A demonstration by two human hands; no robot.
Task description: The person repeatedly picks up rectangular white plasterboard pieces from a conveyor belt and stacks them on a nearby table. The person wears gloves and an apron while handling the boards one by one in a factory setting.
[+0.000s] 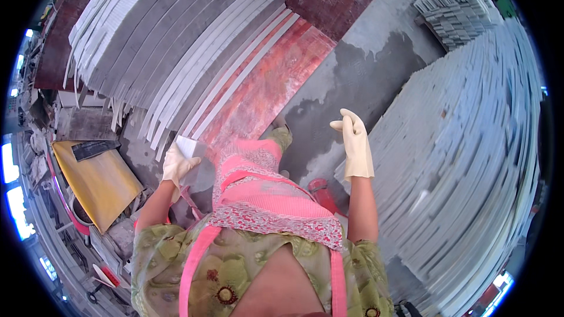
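Observation:
My left hand (175, 166), in a cream rubber glove, is closed around a pale rectangular block (187, 146), close to the near ends of the long strips. The block's lower part is partly behind the fingers and blurred. On the other side, my right hand (355, 144) wears a matching glove and is raised in front of the wet floor. Its fingers are loosely bent with the thumb apart, and nothing shows in them. Long grey-white strips (214, 41) lie side by side on a reddish board (267, 76), ahead of my left hand.
A large stack of pale strips (458, 158) fills the right side, with another bundle (455, 9) at its far end. A yellow sheet (97, 182) lies at the left among clutter. Wet patches mark the concrete floor (329, 91). Something red (322, 194) stands beside my pink apron.

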